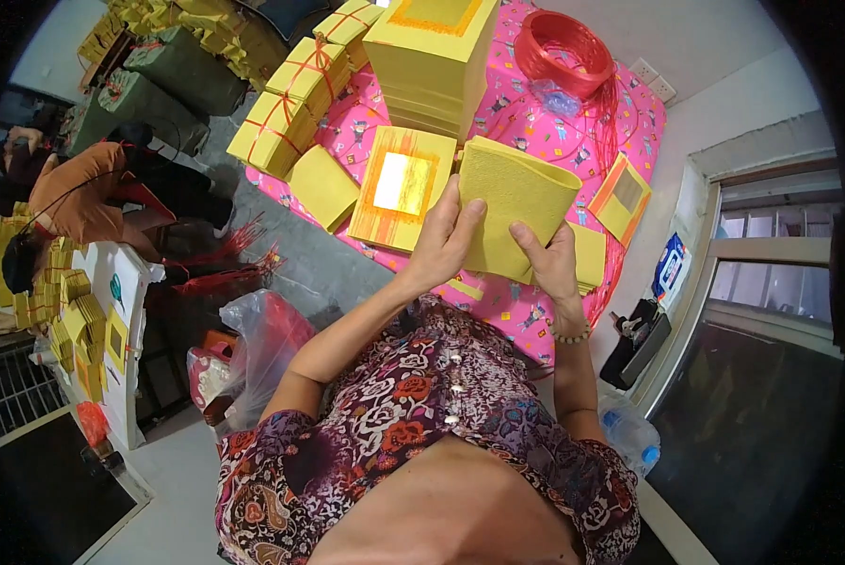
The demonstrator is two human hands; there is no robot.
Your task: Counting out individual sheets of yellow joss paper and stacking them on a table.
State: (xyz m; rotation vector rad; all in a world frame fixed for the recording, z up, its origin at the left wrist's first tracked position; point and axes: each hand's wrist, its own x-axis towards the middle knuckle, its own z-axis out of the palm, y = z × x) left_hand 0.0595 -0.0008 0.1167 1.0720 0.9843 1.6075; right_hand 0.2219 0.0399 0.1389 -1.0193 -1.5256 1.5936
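Observation:
Between my hands is a folded wad of yellow paper (515,202), its rounded fold at the upper right. My left hand (449,235) grips its left edge, thumb on the front face. On the lower right side my right hand (551,264) closes round it, thumb on top. Left of the wad lies a stack of yellow paper with a gold-foil square (403,184) on top. A plain yellow stack (323,188) sits farther left. More yellow paper (588,254) shows beside my right hand. Behind stands a tall yellow paper block (413,75).
A pink patterned cloth (516,325) covers the work surface. Red-tied paper bundles (286,122) line its left side; a red string coil (559,56) lies at the back right. Another person (83,193) bends beside a white table (126,273). A plastic bag (262,344) stands left.

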